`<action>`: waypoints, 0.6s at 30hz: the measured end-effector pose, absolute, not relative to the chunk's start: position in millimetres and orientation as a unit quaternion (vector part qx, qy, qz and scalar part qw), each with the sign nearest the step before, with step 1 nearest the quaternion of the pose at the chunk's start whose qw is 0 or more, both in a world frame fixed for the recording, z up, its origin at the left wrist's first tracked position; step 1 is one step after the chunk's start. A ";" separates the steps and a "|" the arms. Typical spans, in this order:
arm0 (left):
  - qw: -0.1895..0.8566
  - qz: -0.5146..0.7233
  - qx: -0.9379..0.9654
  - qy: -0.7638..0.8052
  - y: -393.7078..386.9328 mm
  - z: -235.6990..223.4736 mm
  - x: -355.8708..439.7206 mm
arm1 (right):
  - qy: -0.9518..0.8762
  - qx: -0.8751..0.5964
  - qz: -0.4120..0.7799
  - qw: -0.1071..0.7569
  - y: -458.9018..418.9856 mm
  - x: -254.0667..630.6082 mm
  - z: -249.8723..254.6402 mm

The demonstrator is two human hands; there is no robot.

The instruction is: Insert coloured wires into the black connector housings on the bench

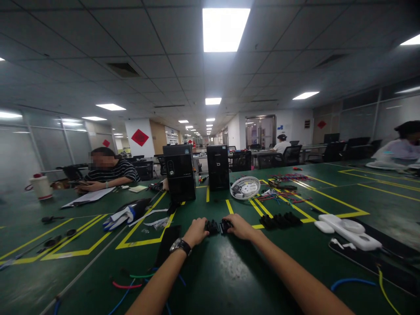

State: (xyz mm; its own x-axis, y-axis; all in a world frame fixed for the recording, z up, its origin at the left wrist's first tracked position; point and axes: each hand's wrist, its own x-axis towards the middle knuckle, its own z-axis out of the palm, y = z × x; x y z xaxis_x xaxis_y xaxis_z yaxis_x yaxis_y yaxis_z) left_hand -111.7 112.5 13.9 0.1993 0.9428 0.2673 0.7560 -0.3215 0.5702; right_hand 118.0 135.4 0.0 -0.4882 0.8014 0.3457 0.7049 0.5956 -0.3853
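Both my hands reach out over the green table [226, 271], close together. My left hand [196, 232], with a watch [180, 247] on its wrist, closes on a small black ribbed block [212, 227]. A similar black block [224, 226] is gripped by my right hand [236, 225], a short gap away. The exact kind of these blocks is too dark and small to make out. To the right of my right hand, a row of several black blocks [281, 220] lies on the table.
Two black computer towers [180, 173] [218, 168] stand ahead, beside a white basket [245, 188]. Coloured wires [292, 194] lie behind the block row. Right are a white device [352, 232] and earbuds [343, 245]; left, gloves [123, 216]. A person [110, 168] sits across at the left.
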 end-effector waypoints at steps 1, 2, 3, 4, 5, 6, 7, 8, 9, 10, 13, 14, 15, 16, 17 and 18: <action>0.161 0.274 0.764 0.562 116.5 11.0 -111.9 | -0.861 -0.434 0.099 0.245 138.6 116.2 -1.3; 0.160 0.257 0.770 0.562 119.5 8.6 -111.6 | -0.864 -0.431 0.102 0.240 141.0 115.0 -2.6; 0.158 0.243 0.775 0.561 121.4 6.8 -111.0 | -0.866 -0.428 0.104 0.236 142.8 114.3 -3.7; 0.153 0.232 0.780 0.561 122.5 5.5 -110.4 | -0.868 -0.426 0.105 0.232 144.0 114.0 -4.7; 0.148 0.224 0.783 0.561 122.7 4.8 -110.0 | -0.869 -0.425 0.104 0.230 144.7 113.8 -5.5; 0.143 0.218 0.786 0.561 122.5 4.6 -109.7 | -0.870 -0.425 0.103 0.227 145.1 113.5 -6.2; 0.139 0.213 0.788 0.561 121.9 4.7 -109.6 | -0.871 -0.425 0.100 0.225 145.1 113.0 -6.7; 0.136 0.208 0.790 0.560 121.2 4.9 -109.6 | -0.871 -0.427 0.097 0.223 144.7 112.3 -6.9; 0.134 0.204 0.792 0.559 120.6 5.2 -109.6 | -0.871 -0.429 0.093 0.221 144.0 111.3 -6.8; 0.133 0.201 0.794 0.557 120.2 5.4 -109.7 | -0.870 -0.432 0.089 0.219 142.9 110.5 -6.4; 0.131 0.194 0.800 0.553 119.6 5.4 -110.2 | -0.864 -0.449 0.072 0.214 137.0 111.9 -3.1; 0.132 0.192 0.801 0.552 119.2 5.3 -110.6 | -0.859 -0.460 0.063 0.216 134.0 114.8 -1.5; 0.133 0.191 0.801 0.551 118.6 5.4 -111.1 | -0.850 -0.476 0.053 0.219 130.7 119.3 0.3; 0.135 0.190 0.802 0.551 117.4 5.8 -111.6 | -0.839 -0.495 0.043 0.223 126.9 125.2 2.2; 0.136 0.191 0.802 0.549 115.7 6.8 -111.8 | -0.825 -0.516 0.031 0.226 122.6 132.4 4.0; 0.134 0.199 0.801 0.548 113.2 8.4 -111.3 | -0.811 -0.538 0.020 0.228 117.9 140.2 5.7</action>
State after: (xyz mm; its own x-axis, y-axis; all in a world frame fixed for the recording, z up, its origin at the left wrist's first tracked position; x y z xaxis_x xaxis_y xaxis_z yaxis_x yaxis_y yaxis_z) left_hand -111.3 113.2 8.4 0.3199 0.9317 0.1721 0.8251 -0.3633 0.4327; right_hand 140.2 117.9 5.7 -0.3170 0.8818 0.3493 0.8638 0.4205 -0.2776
